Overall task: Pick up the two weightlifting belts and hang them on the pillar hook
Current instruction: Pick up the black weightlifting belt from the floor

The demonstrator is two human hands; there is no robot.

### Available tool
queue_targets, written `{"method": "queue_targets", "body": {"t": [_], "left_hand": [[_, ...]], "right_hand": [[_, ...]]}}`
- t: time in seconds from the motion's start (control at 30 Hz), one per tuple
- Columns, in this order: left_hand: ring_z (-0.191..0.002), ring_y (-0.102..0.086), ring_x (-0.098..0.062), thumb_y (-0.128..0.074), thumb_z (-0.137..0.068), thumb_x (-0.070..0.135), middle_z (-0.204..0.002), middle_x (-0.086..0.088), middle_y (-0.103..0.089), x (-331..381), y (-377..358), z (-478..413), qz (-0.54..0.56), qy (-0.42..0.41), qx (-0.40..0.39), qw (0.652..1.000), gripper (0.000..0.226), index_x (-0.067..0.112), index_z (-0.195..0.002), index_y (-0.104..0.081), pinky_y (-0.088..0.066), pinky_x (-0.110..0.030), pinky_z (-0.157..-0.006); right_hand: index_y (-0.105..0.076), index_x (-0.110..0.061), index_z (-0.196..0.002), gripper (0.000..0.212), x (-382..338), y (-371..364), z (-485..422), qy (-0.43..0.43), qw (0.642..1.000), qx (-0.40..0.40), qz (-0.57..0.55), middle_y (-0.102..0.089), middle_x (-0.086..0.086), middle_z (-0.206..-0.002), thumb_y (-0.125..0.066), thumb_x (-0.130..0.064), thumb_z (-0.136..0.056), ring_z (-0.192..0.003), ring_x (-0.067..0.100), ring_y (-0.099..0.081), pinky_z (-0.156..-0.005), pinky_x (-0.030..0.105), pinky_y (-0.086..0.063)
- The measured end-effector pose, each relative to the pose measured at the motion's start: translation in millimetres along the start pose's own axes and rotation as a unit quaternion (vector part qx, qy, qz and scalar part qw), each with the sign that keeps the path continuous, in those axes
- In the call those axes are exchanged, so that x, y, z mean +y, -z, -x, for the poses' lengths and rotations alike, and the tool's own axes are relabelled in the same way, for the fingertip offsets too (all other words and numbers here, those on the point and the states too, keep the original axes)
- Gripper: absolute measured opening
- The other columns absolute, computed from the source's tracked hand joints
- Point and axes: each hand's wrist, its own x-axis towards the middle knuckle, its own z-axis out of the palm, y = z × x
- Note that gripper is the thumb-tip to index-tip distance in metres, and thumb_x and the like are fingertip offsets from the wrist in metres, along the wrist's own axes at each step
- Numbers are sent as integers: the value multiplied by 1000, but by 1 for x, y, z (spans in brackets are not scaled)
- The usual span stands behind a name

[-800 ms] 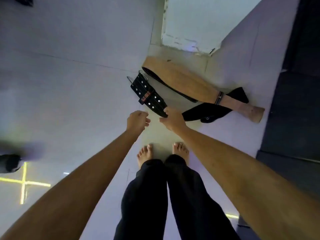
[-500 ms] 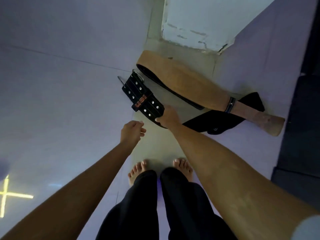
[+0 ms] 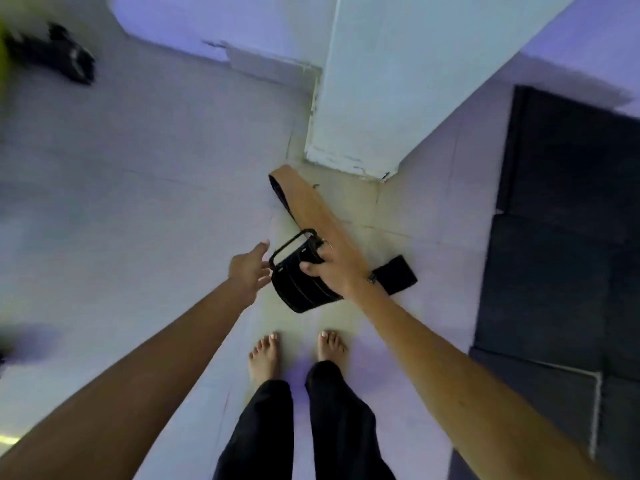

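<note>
My right hand (image 3: 334,271) grips the black weightlifting belt (image 3: 301,289) near its metal buckle and holds it lifted off the floor, its lower part curving down. The belt's far end (image 3: 398,274) still shows past my wrist on the floor. My left hand (image 3: 249,271) is open, fingers spread, just left of the buckle and not touching it. The tan leather belt (image 3: 304,199) lies on the floor at the foot of the white pillar (image 3: 374,98), partly hidden by my right hand. No hook is in view.
My bare feet (image 3: 298,348) stand on the pale tiled floor just below the belts. Dark rubber mats (image 3: 561,237) cover the floor at the right. A blurred black object (image 3: 65,57) lies at the far upper left.
My right hand closed on the black belt and lifted its buckle end off the floor. My left hand opened and moved toward it. The view rose, showing more of the pillar.
</note>
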Motion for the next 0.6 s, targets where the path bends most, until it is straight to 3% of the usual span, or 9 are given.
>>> {"method": "queue_targets", "body": {"t": [0.03,0.07,0.1,0.13,0.2,0.27,0.33,0.4,0.6], "left_hand": [[-84,-58,-25,-68,-87,34,-99,-16,-58,13,-1,23,8,6,-16,1000,39,2,-107,-56,-52,-37,-76],[-89,-59,-27,-70,-86,31,-103,-17,-58,24,-1,47,4,13,-26,1000,41,2,-111,-55,-52,-37,-72],[-93,-58,-29,-71,-86,27,-105,-17,-58,34,-1,70,4,14,-29,999,39,2,-111,-56,-53,-37,-67],[-92,-58,-30,-71,-84,24,-103,-16,-59,44,-1,94,3,13,-26,1000,34,2,-107,-57,-53,-36,-62],[-81,-59,-28,-71,-83,17,-92,-14,-59,62,-4,142,-1,2,-17,1000,21,3,-92,-59,-51,-35,-54],[-68,-61,-24,-67,-87,18,-80,-12,-62,79,-5,190,10,10,-48,999,16,4,-88,-59,-51,-34,-51],[-61,-67,-27,-57,-94,26,-70,-12,-70,93,-5,235,45,37,-129,990,22,6,-95,-63,-52,-37,-57],[-55,-71,-26,-50,-97,31,-64,-13,-73,108,-1,270,88,37,-170,981,30,6,-91,-66,-51,-40,-66],[-63,-73,-23,-51,-90,21,-73,-8,-74,138,29,365,52,-99,-206,972,21,7,-96,-67,-54,-38,-78]], "right_hand": [[-67,-10,-105,34,-10,7,22,17,1000,11,-10,-64,13,-121,-72,-36,-83,-115,24,-57,-99,27,-40],[-67,-17,-105,45,-19,14,45,19,999,26,-29,-66,14,-123,-75,-50,-76,-117,30,-60,-104,40,-45],[-67,-18,-103,50,-25,21,65,18,998,33,-51,-69,15,-116,-75,-56,-72,-111,33,-64,-100,49,-49],[-67,-13,-99,44,-35,28,87,28,997,27,-73,-71,17,-105,-74,-50,-76,-101,35,-67,-95,52,-53],[-71,-9,-93,18,-69,45,135,50,991,37,-120,-72,13,-88,-70,-26,-87,-86,31,-70,-84,44,-57],[-72,-18,-88,4,-96,57,174,74,983,40,-166,-72,3,-84,-69,-18,-89,-81,23,-71,-76,36,-57],[-71,-20,-86,7,-123,65,208,95,976,45,-191,-72,2,-83,-69,-15,-89,-77,20,-71,-72,32,-57],[-71,-18,-89,5,-148,71,235,108,971,47,-209,-72,5,-86,-68,-14,-88,-81,23,-71,-75,35,-58],[-74,-3,-103,21,-206,99,314,114,959,9,-261,-76,10,-96,-71,-14,-85,-87,24,-74,-73,27,-57]]}}
